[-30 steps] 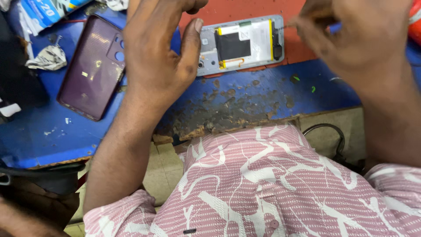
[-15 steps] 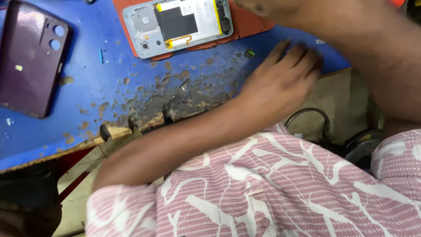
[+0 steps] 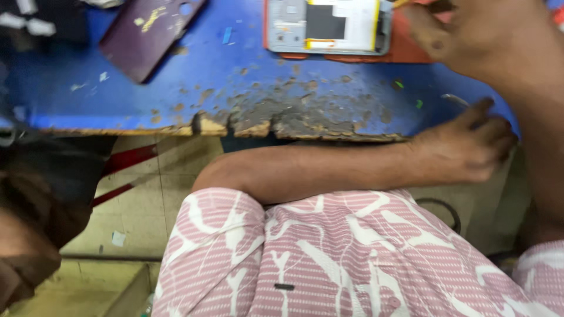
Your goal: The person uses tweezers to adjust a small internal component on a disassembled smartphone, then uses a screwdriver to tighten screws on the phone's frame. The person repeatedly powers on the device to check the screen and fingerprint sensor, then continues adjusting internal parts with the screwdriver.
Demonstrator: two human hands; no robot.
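- The left hand (image 3: 464,149) reaches across the body to the right end of the blue bench (image 3: 147,100); its fingers are curled over the edge, beside a thin metal tool (image 3: 455,100) that looks like tweezers. Whether the fingers actually grip the tool I cannot tell: the fingertips are hidden and blurred.
- The right hand (image 3: 470,35) is over the far right corner, fingers pinched together; something thin and yellowish shows at its tips by the phone's edge, too small to identify, so its hold cannot be called either.
- The opened phone (image 3: 326,26), back off and battery showing, lies on an orange mat (image 3: 405,56) at the top of the bench, just beside the right hand.
- The removed purple back cover (image 3: 150,32) lies well apart, to the left.
- Judgement: the tool sits close to the worn, crumbling bench edge (image 3: 294,120) (a poor place for it). A sound pick-up calls for pinching it at mid-length and lifting clear, not dragging it off the edge.
- Small green bits (image 3: 399,85) lie near; the hand should avoid sweeping them off.
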